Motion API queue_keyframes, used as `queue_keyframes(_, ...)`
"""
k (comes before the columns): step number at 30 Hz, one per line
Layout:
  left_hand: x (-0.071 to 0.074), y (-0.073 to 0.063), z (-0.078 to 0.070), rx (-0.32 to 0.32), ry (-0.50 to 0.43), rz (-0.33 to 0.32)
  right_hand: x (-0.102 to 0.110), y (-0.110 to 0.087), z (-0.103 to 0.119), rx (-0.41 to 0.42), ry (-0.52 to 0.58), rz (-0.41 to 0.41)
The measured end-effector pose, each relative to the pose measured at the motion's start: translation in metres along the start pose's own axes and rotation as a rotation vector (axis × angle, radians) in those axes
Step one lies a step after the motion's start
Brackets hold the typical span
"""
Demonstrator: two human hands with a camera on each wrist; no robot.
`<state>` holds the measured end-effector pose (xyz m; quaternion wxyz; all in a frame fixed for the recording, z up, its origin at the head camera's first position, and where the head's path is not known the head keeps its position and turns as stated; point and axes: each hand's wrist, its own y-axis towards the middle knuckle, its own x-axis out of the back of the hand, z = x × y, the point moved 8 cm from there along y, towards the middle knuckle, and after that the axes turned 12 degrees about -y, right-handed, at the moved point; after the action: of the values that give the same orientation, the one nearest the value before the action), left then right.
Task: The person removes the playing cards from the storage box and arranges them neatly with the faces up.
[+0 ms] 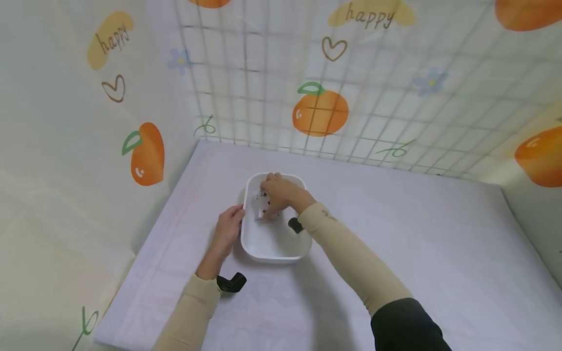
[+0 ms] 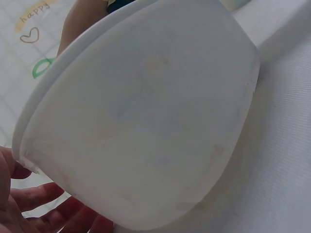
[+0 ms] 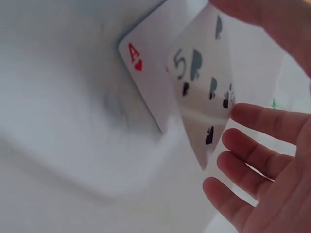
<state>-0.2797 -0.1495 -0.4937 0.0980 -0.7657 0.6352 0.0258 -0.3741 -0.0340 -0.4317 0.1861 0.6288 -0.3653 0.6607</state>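
A white rounded-rectangle plastic basin [image 1: 274, 243] stands on the table. At its left rim, my left hand [image 1: 228, 228] holds on, with the thumb at the edge and the fingers against the outer wall, as the left wrist view shows. Inside the basin's far half, my right hand [image 1: 283, 191] pinches a five of spades playing card [image 3: 201, 92] between thumb and fingers, and the card tilts up. Partly behind it is an ace of hearts [image 3: 148, 63], lying in the basin. Whether more cards lie beneath is hidden.
A pale cloth covers the table [image 1: 395, 243] around the basin. Behind it rises a wire grid [image 1: 259, 97] draped with a sheet printed with oranges; another sheet [image 1: 66, 170] hangs at the left. Black wrist cameras [image 1: 232, 282] sit on both forearms.
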Motion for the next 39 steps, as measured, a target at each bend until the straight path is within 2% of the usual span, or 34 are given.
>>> queue_keyframes(9, 0.0, -0.003, -0.001, 0.021, 0.025, -0.011, 0.006, -0.01, -0.008, -0.044, -0.026, -0.001)
queue_keyframes(17, -0.004, -0.004, 0.0, 0.021, 0.027, -0.011, 0.013, -0.026, -0.013, -0.065, 0.007, 0.006)
queue_keyframes(25, -0.004, -0.007, -0.001, 0.049, 0.019, -0.019, 0.027, -0.042, -0.019, -0.061, 0.006, -0.033)
queue_keyframes(34, -0.005, -0.008, 0.001, 0.073, 0.026, -0.014, 0.036, -0.059, -0.037, -0.12, 0.022, -0.055)
queue_keyframes(39, -0.007, -0.009, 0.0, 0.064, 0.018, -0.011, 0.041, -0.07, -0.048, -0.152, 0.045, -0.061)
